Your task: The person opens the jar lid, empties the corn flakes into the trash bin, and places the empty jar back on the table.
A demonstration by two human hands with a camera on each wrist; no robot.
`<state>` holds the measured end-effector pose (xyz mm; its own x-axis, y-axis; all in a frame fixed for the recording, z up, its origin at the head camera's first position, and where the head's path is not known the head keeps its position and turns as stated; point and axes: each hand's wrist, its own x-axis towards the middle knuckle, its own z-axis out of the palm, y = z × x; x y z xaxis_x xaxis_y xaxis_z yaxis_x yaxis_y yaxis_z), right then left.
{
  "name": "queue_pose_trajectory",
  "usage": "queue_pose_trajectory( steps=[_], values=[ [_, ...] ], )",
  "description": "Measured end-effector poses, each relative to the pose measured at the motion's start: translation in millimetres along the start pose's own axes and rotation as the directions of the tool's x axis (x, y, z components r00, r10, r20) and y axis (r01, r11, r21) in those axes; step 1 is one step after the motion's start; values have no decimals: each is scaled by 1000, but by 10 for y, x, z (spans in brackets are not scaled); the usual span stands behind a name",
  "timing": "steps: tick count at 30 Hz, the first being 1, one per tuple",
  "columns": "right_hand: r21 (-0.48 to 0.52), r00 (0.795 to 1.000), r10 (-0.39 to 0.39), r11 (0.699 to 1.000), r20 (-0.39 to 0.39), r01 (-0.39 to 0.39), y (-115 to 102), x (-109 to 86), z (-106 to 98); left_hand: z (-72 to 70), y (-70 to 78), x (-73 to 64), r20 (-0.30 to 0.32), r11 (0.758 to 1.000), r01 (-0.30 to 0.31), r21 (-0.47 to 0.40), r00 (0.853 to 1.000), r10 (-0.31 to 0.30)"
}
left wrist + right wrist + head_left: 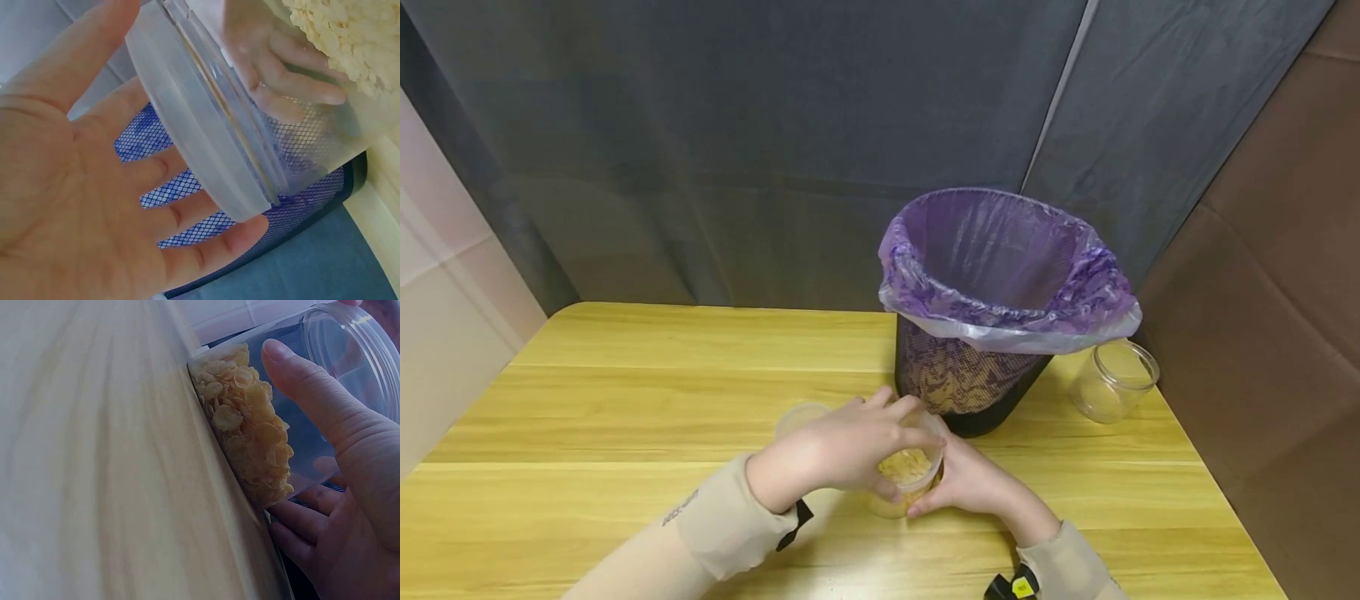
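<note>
A clear plastic jar [891, 505] stands on the wooden table in front of the bin. Pale yellow flakes [240, 425], like cornflakes, fill its lower part. My right hand [973, 479] grips the jar's body from the right, its thumb on the near side and fingers around the far side. From above, my left hand [853, 446] spreads over the jar's top. In the left wrist view its thumb and fingers go around the rim of a translucent lid [194, 112], which sits at the jar's mouth. The left hand hides part of the lid in the head view.
A black mesh bin [955, 375] with a purple bag [1000, 312] over its rim stands just behind the jar. An open clear jar [1108, 392] is right of the bin. Another clear round thing [801, 414] shows partly behind my left hand. Grey curtains hang behind the table [625, 400].
</note>
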<state>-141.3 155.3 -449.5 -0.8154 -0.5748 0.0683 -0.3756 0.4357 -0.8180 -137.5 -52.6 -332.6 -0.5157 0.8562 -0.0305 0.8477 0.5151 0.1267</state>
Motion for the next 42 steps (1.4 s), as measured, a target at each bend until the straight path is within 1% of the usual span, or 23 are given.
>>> queue_pose_trajectory(
  steps=[3, 13, 19, 25, 30, 34, 42],
  values=[
    [-1, 1000, 4, 1000, -1, -4, 5, -3, 1, 11, 3, 10, -14, 1000, 16, 11, 1000, -15],
    [29, 1000, -15, 999, -8, 15, 18, 8, 12, 20, 26, 28, -31, 996, 83, 17, 996, -82],
    [35, 1000, -11, 999, -17, 12, 12, 2, 12, 38, 35, 39, -69, 995, 90, 40, 994, -87],
    [30, 1000, -7, 1000, -8, 8, 14, -4, 8, 57, 51, 49, -102, 992, 111, 56, 989, -105],
    [54, 1000, -12, 998, 5, 12, 24, 1, 8, 80, 71, 67, -130, 985, 140, 104, 983, -126],
    [50, 1000, -30, 998, 1, 30, 36, 19, 11, 103, 83, 81, -156, 978, 168, 127, 977, -147],
    [42, 1000, -19, 999, -5, 19, 17, 7, 1, 128, 126, 102, -176, 960, 250, 128, 958, -226]
  ],
)
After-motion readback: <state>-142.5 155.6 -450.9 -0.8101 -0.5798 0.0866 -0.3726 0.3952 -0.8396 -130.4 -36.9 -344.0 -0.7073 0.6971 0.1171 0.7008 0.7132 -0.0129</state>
